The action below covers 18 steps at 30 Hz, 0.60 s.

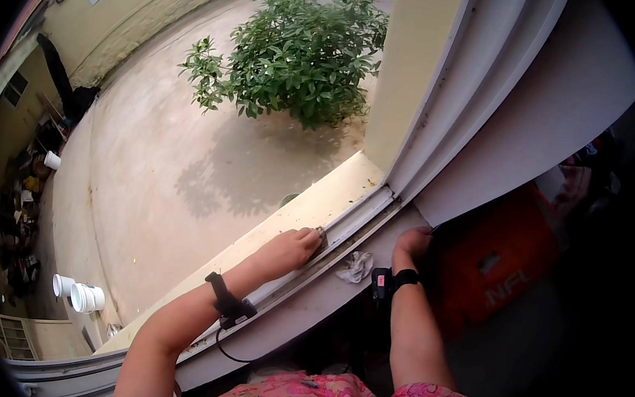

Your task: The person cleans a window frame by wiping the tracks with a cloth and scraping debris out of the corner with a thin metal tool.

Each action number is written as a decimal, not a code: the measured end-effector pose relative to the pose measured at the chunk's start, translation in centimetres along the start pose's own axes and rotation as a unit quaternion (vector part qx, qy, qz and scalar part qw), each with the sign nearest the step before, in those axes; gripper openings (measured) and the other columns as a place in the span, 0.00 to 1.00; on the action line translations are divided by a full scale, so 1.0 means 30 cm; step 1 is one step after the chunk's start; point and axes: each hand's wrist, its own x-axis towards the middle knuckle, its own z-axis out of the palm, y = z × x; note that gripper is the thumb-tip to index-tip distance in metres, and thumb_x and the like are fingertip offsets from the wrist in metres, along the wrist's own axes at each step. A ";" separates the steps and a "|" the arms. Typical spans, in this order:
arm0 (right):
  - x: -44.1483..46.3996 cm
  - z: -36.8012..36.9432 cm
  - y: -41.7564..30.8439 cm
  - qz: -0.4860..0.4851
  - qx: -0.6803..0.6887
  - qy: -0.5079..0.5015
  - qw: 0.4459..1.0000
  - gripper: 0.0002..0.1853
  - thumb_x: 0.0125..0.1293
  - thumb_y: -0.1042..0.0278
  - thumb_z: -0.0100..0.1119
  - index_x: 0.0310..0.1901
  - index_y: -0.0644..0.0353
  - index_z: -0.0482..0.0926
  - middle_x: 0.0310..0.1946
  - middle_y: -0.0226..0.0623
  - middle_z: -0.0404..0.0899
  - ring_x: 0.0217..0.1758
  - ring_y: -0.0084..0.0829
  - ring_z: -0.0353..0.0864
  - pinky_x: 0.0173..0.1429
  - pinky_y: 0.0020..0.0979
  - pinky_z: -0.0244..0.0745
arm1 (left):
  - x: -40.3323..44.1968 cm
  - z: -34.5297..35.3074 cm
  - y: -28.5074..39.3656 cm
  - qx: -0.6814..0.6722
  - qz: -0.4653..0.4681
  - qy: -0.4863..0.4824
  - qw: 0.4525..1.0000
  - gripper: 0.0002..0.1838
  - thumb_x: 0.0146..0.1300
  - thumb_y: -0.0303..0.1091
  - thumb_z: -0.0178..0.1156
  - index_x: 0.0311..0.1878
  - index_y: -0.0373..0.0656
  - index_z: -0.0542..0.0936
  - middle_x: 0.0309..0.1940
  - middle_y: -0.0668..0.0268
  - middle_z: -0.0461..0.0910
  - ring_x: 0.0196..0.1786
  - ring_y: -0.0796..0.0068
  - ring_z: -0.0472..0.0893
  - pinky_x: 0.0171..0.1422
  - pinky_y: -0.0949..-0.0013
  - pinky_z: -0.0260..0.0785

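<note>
My left hand (297, 248) reaches over the window track (352, 227), its fingers curled together around something small and dark (321, 239) that I cannot make out. The thing is pressed down at the track's outer edge, where bits of dirt lie. My right hand (412, 241) rests at the edge of the inner sill (397, 231), close to the wall corner; shade and the hand itself hide most of its fingers. Between my two hands a crumpled white tissue or cloth (357, 267) lies on the inner sill. Each wrist wears a black strapped device.
A pale window frame (456, 97) rises on the right. Below it, inside, is an orange bag or cloth (502, 265) with white letters. Outside are a concrete yard, a leafy bush (299, 55), white buckets (87, 297) and clutter along the left wall.
</note>
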 end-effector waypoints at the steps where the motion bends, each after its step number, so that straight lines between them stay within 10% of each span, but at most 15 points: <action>1: -0.002 -0.002 -0.004 0.001 0.000 -0.004 1.000 0.27 0.65 0.51 0.31 0.38 0.70 0.73 0.35 0.60 0.75 0.40 0.56 0.75 0.47 0.46 0.70 | 0.007 0.002 -0.001 0.001 0.002 0.000 1.000 0.21 0.48 0.27 0.51 0.49 0.34 0.71 0.50 0.62 0.67 0.50 0.64 0.68 0.53 0.67 0.64; 9: -0.014 -0.011 -0.008 -0.001 0.020 -0.008 1.000 0.26 0.65 0.52 0.31 0.40 0.68 0.72 0.36 0.61 0.75 0.41 0.56 0.75 0.49 0.47 0.69 | -0.038 0.009 0.043 0.145 0.053 0.144 0.977 0.17 0.48 0.31 0.50 0.43 0.37 0.74 0.40 0.66 0.70 0.45 0.72 0.67 0.47 0.74 0.60; 18: 0.005 0.027 0.012 -0.019 0.036 0.016 0.999 0.27 0.65 0.52 0.32 0.37 0.72 0.74 0.35 0.62 0.75 0.41 0.56 0.75 0.49 0.46 0.69 | -0.206 0.088 0.028 0.026 0.048 0.071 0.996 0.16 0.47 0.29 0.49 0.41 0.36 0.73 0.32 0.65 0.69 0.39 0.69 0.67 0.43 0.71 0.63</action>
